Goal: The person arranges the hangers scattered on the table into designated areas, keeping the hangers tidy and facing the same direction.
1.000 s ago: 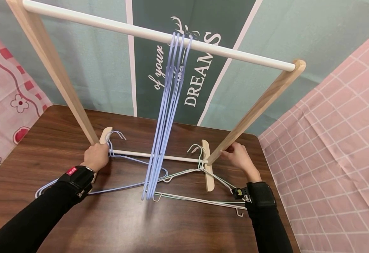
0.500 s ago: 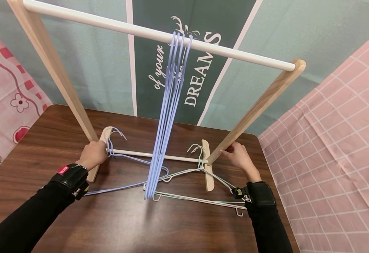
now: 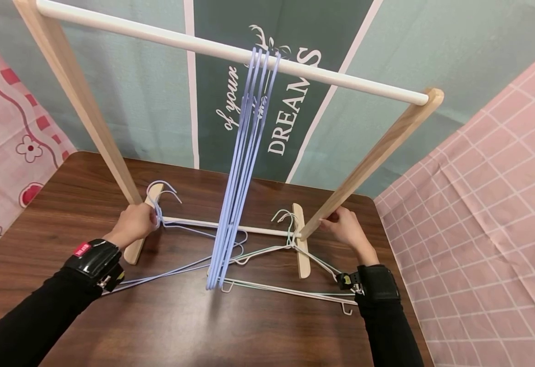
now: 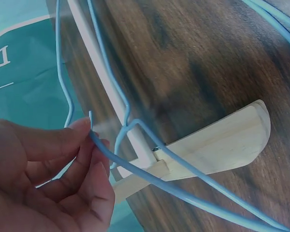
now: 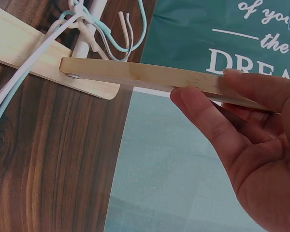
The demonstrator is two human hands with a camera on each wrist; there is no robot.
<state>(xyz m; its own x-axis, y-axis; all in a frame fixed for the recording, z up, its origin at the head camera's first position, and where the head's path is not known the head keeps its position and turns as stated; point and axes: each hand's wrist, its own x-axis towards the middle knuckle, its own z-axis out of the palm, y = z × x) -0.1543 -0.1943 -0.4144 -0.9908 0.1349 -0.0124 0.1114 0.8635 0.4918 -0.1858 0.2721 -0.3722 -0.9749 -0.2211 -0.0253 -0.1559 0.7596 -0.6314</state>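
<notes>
Beside the left foot of a wooden clothes rack (image 3: 157, 34), my left hand (image 3: 133, 224) pinches a blue wire hanger (image 4: 159, 183) just below its hook, between thumb and fingers. A second blue hanger (image 4: 198, 179) lies right beside it, their necks crossing in the left wrist view. Both hooks point right over the rack's lower bar (image 3: 258, 230). My right hand (image 3: 346, 227) grips the lower part of the rack's right post (image 5: 145, 72) with thumb and fingers. Several blue hangers (image 3: 237, 183) hang bunched on the white top bar.
White and mint hangers (image 3: 285, 291) lie on the brown table (image 3: 267, 336) around the rack's right foot (image 3: 304, 262). A lettered curtain (image 3: 295, 102) stands close behind. Pink cloths flank the table, the gridded one (image 3: 492, 214) on the right.
My left hand has shifted slightly left and toward me. The two blue hangers near it have spread apart, one hook now standing further back. The right hand keeps its grip on the post.
</notes>
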